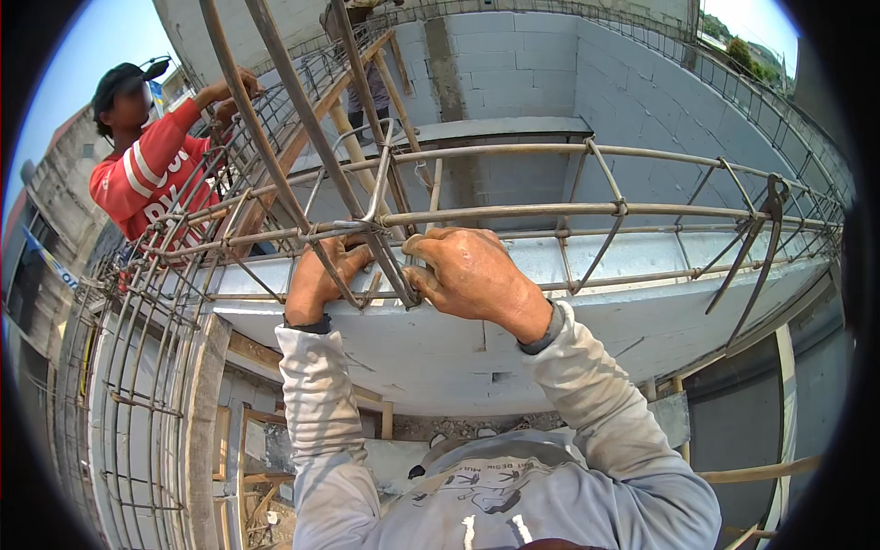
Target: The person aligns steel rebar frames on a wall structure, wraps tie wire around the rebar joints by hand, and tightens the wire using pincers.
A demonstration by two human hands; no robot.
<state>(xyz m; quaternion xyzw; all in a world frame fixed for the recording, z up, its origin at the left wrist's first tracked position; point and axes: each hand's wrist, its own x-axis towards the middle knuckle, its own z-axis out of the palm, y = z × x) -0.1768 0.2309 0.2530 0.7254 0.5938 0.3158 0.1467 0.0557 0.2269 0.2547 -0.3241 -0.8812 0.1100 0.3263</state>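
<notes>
A steel rebar cage (509, 211) with tied stirrups lies along the top of a light block wall (426, 350). My left hand (326, 271) reaches into the cage behind a slanting bar, its fingers mostly hidden by the bars. My right hand (474, 271) is just right of the upright rebars (392, 265), fingertips curled close to them. Whether either hand grips a bar or wire cannot be told. A bent steel stirrup (377, 185) stands at the crossing just above my hands. Steel pincers (771, 206) hang on the cage at the right, handles down.
At the left, a co-worker in a red top (155, 179) has both hands at another rebar cage (275, 110). A second person (364, 82) stands behind the bars at the top. Long rebars rise before me. A vertical cage (141, 412) and wooden board (205, 426) stand lower left.
</notes>
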